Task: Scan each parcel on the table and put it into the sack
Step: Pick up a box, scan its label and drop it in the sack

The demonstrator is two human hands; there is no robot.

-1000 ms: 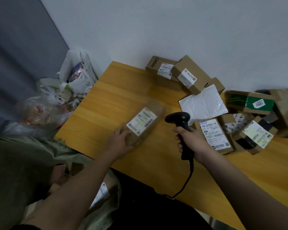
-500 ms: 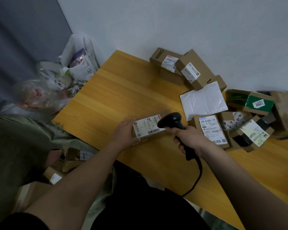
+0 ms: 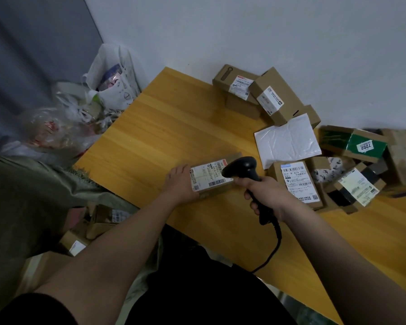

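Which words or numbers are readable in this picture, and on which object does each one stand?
"7202": white sticker on the green-taped box, seen upside down.
Label on the parcel held by the left hand: barcodes only, print too small.
Label on the box beside the right hand holding the scanner: print blurred.
Labels on the far boxes: too small.

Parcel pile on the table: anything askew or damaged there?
No damage that I can see. The pile is jumbled: boxes lean on each other at odd angles, and the white mailer lies tilted across two boxes.
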